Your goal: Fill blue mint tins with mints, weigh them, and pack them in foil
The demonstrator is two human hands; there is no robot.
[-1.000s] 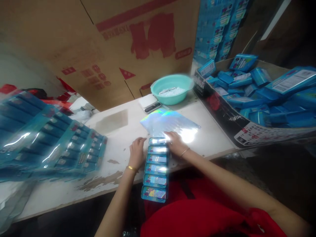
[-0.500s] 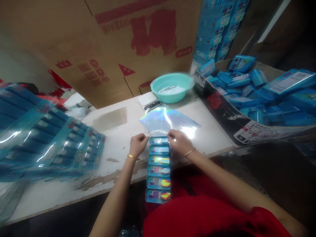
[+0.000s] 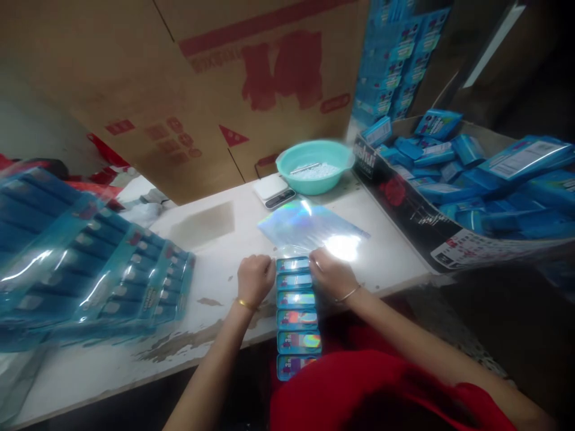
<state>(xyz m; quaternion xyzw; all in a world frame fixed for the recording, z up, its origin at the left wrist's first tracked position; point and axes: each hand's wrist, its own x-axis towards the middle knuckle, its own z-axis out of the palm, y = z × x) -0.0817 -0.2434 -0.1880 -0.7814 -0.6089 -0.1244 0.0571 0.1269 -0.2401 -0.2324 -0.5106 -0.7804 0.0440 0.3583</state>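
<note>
Head view shows a white table [image 3: 215, 335] with a row of blue packets [image 3: 295, 311] hanging over its near edge. At the far end of that row, the left hand [image 3: 254, 279] and right hand [image 3: 333, 275] each pinch a side of a clear bag [image 3: 294, 250] at its mouth, fingers pressed together. Just beyond the row lies a stack of shiny bags [image 3: 309, 226]. Farther beyond sit a small scale [image 3: 273, 190] and a green bowl [image 3: 314, 166]. Left of the row lie bagged packets [image 3: 90, 263]; right of it, a box of blue cartons [image 3: 458, 185].
</note>
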